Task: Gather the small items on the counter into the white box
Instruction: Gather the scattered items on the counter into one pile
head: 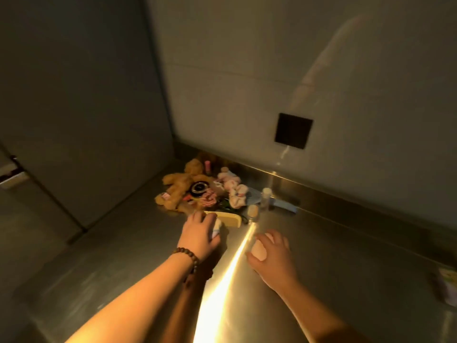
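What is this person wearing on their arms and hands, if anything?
Both forearms are bare, with no sleeves in view and no gloves. The left hand has a bracelet of round dark brown beads around its wrist. The right hand and its wrist show nothing worn: no watch, band or ring that can be made out in this dim, warm light.
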Available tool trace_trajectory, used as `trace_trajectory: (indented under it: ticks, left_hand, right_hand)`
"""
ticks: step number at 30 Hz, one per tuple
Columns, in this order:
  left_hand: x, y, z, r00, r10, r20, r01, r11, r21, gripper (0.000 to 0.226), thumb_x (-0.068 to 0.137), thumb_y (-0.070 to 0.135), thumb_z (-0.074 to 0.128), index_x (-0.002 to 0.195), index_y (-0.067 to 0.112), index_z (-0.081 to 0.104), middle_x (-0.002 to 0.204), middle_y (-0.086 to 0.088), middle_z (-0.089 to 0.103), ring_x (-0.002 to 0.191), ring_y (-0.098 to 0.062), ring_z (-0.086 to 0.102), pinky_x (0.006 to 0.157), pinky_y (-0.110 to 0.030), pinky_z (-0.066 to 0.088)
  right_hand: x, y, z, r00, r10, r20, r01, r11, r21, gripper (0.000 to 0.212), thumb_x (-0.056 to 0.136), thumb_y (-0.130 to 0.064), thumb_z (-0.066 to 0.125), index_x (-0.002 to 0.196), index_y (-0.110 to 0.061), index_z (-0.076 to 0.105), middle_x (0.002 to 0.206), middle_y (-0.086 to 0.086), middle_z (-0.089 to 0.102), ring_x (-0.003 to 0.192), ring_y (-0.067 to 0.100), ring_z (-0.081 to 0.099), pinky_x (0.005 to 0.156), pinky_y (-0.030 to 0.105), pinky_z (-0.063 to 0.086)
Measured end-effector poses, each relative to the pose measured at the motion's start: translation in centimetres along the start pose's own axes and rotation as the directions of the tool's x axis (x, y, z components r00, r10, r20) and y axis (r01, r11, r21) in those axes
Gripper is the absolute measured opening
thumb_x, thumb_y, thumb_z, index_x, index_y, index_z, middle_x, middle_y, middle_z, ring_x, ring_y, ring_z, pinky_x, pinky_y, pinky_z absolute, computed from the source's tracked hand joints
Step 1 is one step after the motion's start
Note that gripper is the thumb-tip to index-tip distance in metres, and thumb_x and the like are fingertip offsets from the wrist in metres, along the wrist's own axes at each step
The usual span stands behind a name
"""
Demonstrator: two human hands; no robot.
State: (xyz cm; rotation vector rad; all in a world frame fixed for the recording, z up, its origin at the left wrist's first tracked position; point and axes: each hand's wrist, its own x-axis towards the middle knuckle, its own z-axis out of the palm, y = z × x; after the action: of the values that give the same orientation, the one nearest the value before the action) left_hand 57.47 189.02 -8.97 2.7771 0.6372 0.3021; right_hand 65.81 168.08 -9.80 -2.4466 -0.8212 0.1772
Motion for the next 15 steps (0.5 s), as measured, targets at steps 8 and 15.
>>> trace_trajectory:
  ticks: [8, 15]
  left_hand:
    - [-2.1, -14.4, -3.4, 0.969, -0.242, 0.041, 0.240, 0.969, 0.056, 0.052, 0.083, 0.037, 0.059, 0.131, 0.024, 0.044, 0.134, -0.008, 0.039, 0.119, -0.026, 0.036, 0.100, -0.035, 0.035]
    - [0.9, -17.7, -3.0, 0.975, -0.188, 0.116, 0.201, 0.974, -0.106, 0.056, 0.088, 0.037, 0.058, 0.139, 0.030, 0.036, 0.147, -0.008, 0.019, 0.135, -0.026, 0.023, 0.110, -0.035, 0.028]
  right_hand:
    - [4.6, -12.9, 10.3, 0.964, -0.219, 0.149, 0.228, 0.973, -0.044, 0.058, 0.077, -0.059, 0.054, 0.130, -0.037, 0.050, 0.141, -0.005, 0.035, 0.128, 0.020, 0.031, 0.107, 0.037, 0.036]
    - [8.0, -17.4, 15.7, 0.958, -0.230, 0.172, 0.247, 0.965, -0.088, 0.067, 0.079, -0.061, 0.057, 0.138, -0.033, 0.040, 0.150, -0.001, 0.025, 0.138, 0.023, 0.019, 0.112, 0.038, 0.030]
